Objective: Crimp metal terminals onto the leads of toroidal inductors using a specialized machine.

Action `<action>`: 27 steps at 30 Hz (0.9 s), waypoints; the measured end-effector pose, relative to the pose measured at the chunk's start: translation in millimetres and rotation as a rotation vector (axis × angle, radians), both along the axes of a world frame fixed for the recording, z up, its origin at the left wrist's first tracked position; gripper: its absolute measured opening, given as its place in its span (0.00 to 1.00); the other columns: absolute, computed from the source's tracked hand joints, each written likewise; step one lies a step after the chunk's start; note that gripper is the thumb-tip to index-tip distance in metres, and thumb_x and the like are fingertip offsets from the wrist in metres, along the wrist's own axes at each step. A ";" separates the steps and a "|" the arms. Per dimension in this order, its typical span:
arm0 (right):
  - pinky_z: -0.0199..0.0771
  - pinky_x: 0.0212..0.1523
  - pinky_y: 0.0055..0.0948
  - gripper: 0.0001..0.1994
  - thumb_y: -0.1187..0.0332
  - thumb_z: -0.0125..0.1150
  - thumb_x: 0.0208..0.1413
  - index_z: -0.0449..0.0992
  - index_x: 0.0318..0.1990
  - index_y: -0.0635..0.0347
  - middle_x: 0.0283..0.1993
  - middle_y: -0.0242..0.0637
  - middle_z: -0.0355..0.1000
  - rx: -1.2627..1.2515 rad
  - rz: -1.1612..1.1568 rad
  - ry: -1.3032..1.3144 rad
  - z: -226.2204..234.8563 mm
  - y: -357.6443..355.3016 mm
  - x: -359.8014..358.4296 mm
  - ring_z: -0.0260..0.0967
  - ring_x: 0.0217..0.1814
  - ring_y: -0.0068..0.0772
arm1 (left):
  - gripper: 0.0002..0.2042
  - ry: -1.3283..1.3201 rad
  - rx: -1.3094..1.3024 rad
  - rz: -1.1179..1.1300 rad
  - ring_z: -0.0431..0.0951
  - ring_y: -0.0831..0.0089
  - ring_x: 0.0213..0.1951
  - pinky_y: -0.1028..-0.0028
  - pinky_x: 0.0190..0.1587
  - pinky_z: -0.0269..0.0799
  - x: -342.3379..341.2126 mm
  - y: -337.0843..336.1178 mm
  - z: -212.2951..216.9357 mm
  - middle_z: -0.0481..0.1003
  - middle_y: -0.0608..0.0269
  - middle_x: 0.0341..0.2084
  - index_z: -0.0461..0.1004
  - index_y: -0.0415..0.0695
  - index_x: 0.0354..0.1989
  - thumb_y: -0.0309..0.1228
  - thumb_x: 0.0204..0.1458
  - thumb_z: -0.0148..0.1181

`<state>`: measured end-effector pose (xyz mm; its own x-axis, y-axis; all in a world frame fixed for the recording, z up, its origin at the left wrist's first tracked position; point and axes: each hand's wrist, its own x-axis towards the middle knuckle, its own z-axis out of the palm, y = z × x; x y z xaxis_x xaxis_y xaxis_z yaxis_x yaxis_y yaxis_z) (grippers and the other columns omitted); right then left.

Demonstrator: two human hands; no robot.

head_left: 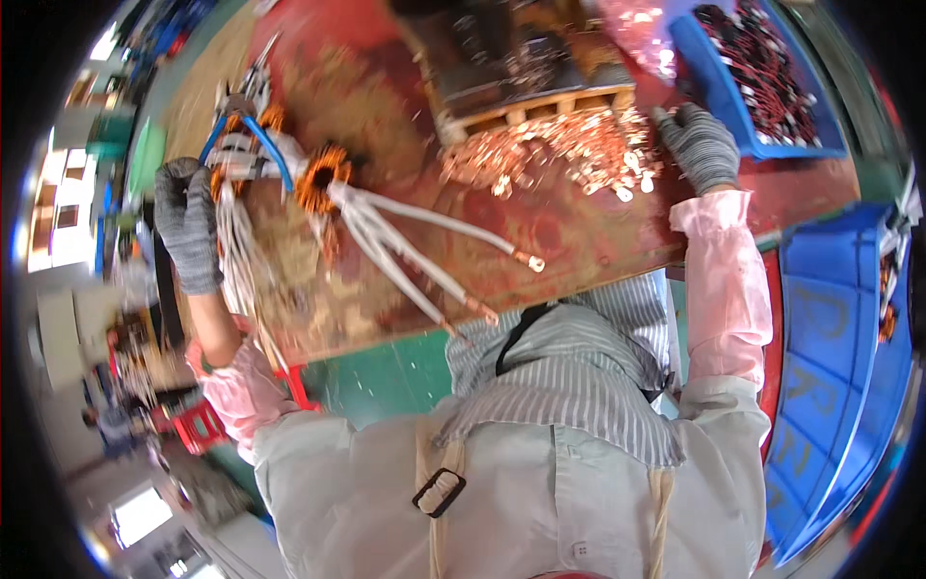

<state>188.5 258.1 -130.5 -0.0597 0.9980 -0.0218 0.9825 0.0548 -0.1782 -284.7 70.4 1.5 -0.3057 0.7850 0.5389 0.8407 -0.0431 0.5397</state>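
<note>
A: Which step is this?

B: Picking a terminal, I judge. The right hand (702, 145), fingers half-curled and empty, rests on the copper terminals (569, 150), far right on the surface (579, 227).

A: And the left hand (188, 227)?

B: Closed around white sleeved leads (234, 246) beside the copper-wound coil (321, 179), far left. Next calls for pinching one terminal.

Both arms reach forward and spread wide apart. The left hand (188, 232), in a grey knit glove, has its fingers curled in a closed grip, the forearm partly bare above a pink sleeve cover. The right hand (701, 145), also grey-gloved, lies palm down with fingers loosely bent, its forearm wrapped in pink.
</note>
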 end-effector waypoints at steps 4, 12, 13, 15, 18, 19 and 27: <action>0.67 0.40 0.41 0.23 0.44 0.50 0.46 0.75 0.33 0.56 0.33 0.46 0.72 -0.033 0.111 0.013 -9.1 14.7 -4.1 0.70 0.38 0.46 | 0.04 -0.440 0.037 0.168 0.55 0.88 0.14 0.87 0.15 0.48 53.7 -110.8 -22.0 0.60 0.75 0.15 0.65 0.45 0.31 0.26 0.48 0.54; 0.66 0.47 0.41 0.29 0.43 0.54 0.42 0.71 0.43 0.59 0.44 0.53 0.68 0.005 0.057 -0.024 -14.4 21.4 -12.9 0.66 0.48 0.50 | 0.04 -0.860 0.136 0.468 0.55 0.85 0.08 0.84 0.08 0.48 89.0 -189.6 -148.2 0.59 0.72 0.11 0.63 0.48 0.27 0.24 0.47 0.51; 0.66 0.46 0.41 0.27 0.43 0.53 0.43 0.72 0.40 0.59 0.40 0.52 0.70 0.004 0.048 -0.024 -14.5 20.5 -14.8 0.67 0.45 0.50 | 0.04 -0.844 0.118 0.496 0.56 0.84 0.09 0.83 0.08 0.49 89.9 -195.8 -152.9 0.60 0.72 0.11 0.63 0.47 0.27 0.25 0.47 0.51; 0.66 0.44 0.42 0.25 0.44 0.53 0.43 0.73 0.36 0.58 0.38 0.50 0.71 0.038 0.055 -0.044 -14.0 16.0 -16.8 0.67 0.42 0.49 | 0.04 -0.836 0.099 0.532 0.57 0.84 0.09 0.83 0.08 0.50 95.6 -201.9 -158.1 0.60 0.71 0.11 0.63 0.46 0.28 0.25 0.48 0.51; 0.66 0.44 0.42 0.25 0.44 0.54 0.43 0.74 0.36 0.58 0.38 0.50 0.71 0.057 0.124 -0.060 -12.0 16.5 -14.6 0.68 0.42 0.49 | 0.04 -0.637 -0.041 0.506 0.59 0.83 0.09 0.82 0.08 0.53 97.7 -205.8 -162.2 0.62 0.70 0.12 0.64 0.45 0.29 0.26 0.49 0.53; 0.66 0.44 0.41 0.24 0.45 0.54 0.43 0.74 0.34 0.58 0.36 0.50 0.71 0.118 0.092 -0.043 -14.7 16.8 -14.7 0.68 0.41 0.49 | 0.05 -0.628 -0.110 0.536 0.59 0.83 0.09 0.82 0.08 0.54 100.7 -207.9 -161.7 0.63 0.70 0.12 0.64 0.44 0.29 0.27 0.49 0.54; 0.63 0.21 0.26 0.19 0.50 0.55 0.48 0.75 0.28 0.59 0.18 0.35 0.70 -0.001 0.020 0.414 25.8 -13.3 21.7 0.64 0.16 0.23 | 0.07 -0.742 -0.311 0.613 0.66 0.78 0.12 0.79 0.10 0.62 113.4 -207.2 -155.7 0.65 0.66 0.12 0.64 0.43 0.28 0.30 0.48 0.56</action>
<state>210.1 244.8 -104.7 -0.0833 0.9965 0.0069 0.8266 0.0729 -0.5581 -171.3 -136.8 -154.2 -0.8781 0.4533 -0.1529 0.1180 0.5150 0.8490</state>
